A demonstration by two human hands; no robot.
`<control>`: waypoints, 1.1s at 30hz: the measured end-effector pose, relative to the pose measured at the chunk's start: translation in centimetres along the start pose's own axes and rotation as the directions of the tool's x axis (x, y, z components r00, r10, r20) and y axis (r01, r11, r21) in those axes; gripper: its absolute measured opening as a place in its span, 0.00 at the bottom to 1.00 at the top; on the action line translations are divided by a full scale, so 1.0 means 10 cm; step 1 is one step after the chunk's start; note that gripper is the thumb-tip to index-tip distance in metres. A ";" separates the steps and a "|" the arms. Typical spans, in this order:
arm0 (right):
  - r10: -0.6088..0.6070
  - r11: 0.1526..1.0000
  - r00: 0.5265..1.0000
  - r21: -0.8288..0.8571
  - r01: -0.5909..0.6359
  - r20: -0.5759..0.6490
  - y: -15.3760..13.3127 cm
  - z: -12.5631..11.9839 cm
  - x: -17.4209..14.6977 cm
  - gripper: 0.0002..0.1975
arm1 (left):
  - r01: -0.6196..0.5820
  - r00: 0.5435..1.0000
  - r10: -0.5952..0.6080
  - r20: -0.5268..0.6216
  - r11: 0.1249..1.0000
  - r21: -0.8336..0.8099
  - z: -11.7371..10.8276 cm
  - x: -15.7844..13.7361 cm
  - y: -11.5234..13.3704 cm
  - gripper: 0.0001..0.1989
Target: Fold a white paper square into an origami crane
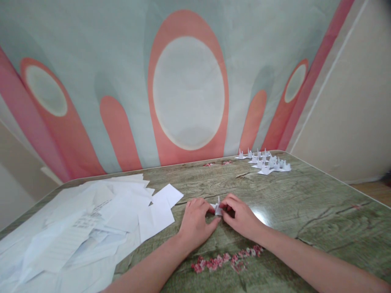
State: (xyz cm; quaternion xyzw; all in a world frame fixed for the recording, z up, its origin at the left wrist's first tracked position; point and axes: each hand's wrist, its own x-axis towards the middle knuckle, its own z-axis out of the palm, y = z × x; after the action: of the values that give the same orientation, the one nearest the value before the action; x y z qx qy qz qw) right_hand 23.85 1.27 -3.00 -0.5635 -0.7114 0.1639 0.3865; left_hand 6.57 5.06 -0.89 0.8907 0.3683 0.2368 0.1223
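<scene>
A small folded white paper crane (218, 208) stands on the wood-patterned table between my two hands, with a thin point rising from it. My left hand (197, 219) grips it from the left, thumb curled along the near side and fingers at the far side. From the right, my right hand (241, 215) pinches its other side between thumb and fingertips. Parts of the crane are covered by my fingers. Left of my left hand lie loose square white sheets (156, 219).
A wide heap of white papers (67, 240), some printed, covers the table's left side. Several finished paper cranes (269, 162) stand clustered at the far right edge. Pink printed flowers (226, 259) decorate the tabletop (324, 228). A patterned backdrop (134, 49) hangs behind the table.
</scene>
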 end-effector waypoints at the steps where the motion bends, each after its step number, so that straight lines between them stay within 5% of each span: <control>1: 0.004 1.000 1.000 0.007 -0.004 -0.009 0.01 0.00 0.00 0.08 | -0.017 1.000 0.017 0.009 1.000 -0.014 0.00 0.00 0.01 0.07; 8: 0.012 1.000 0.990 -0.002 -0.012 -0.144 -0.02 -0.10 0.00 0.11 | 0.049 0.996 -0.053 -0.066 0.997 -0.064 -0.03 0.03 0.01 0.03; 19: 0.021 0.915 1.000 -0.403 -0.025 -0.015 -0.15 0.00 0.03 0.09 | 0.063 0.997 -0.066 -0.045 0.995 -0.076 0.03 0.03 -0.10 0.09; 33: 0.121 0.828 0.993 -0.552 -0.100 0.002 -0.10 -0.04 0.11 0.05 | 0.052 0.998 -0.059 -0.030 0.981 -0.187 0.03 0.08 -0.14 0.10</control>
State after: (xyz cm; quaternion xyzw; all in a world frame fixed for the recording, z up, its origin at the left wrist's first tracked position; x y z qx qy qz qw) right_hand 23.36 1.90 -1.69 -0.6878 -0.7019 -0.0151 0.1847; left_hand 6.32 6.62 -1.42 0.8604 0.3712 0.2824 0.2053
